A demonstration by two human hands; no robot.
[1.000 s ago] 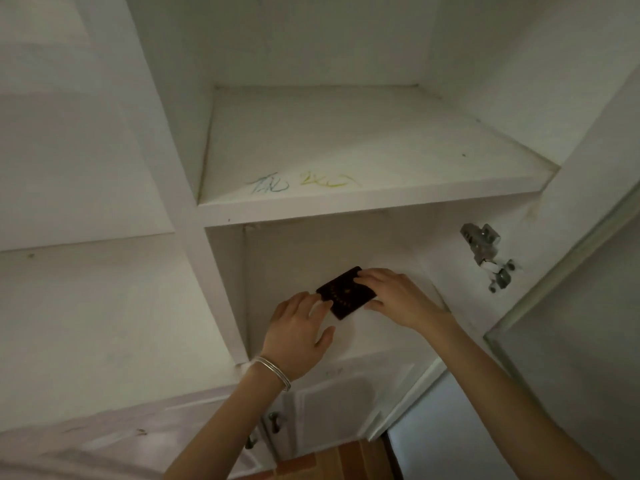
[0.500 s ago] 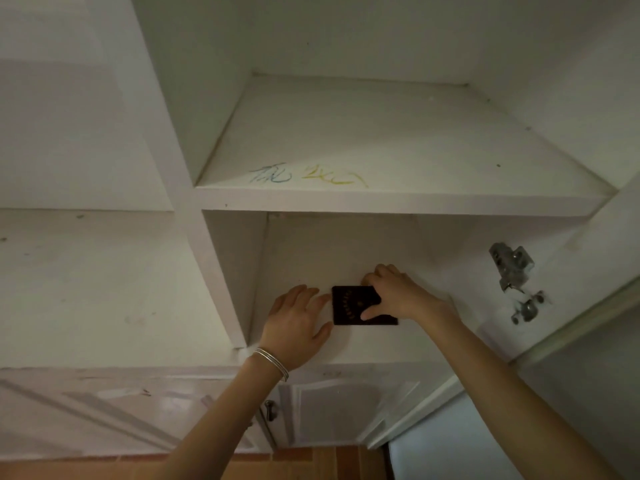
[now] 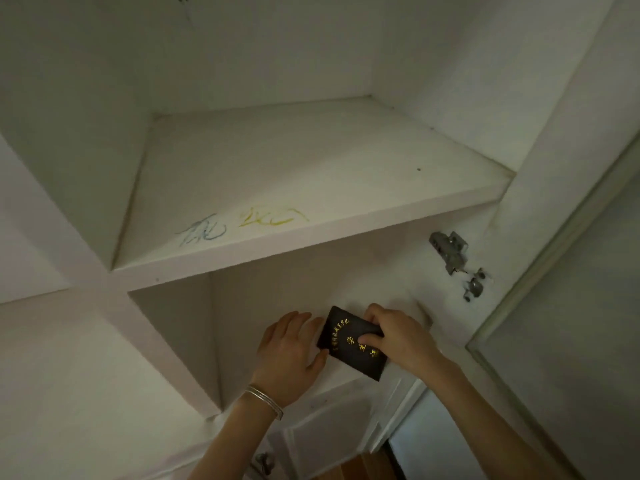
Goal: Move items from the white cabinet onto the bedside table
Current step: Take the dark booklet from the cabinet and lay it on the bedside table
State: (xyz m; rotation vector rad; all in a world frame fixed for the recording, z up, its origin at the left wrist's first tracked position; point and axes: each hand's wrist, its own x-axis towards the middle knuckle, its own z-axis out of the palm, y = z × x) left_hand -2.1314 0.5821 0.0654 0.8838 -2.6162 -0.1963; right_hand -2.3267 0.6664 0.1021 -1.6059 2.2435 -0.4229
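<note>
Black gold-lettered booklet (image 3: 343, 355) is shown inside the white cabinet's (image 3: 311, 174) lower compartment. It is pinched at its 3 o'clock edge by the right hand (image 3: 398, 341), thumb on the cover, and touched at 9 o'clock by the left hand (image 3: 287, 355), fingers straight and together.

Right hand (image 3: 398, 337) on dark booklet (image 3: 349, 344)
</note>
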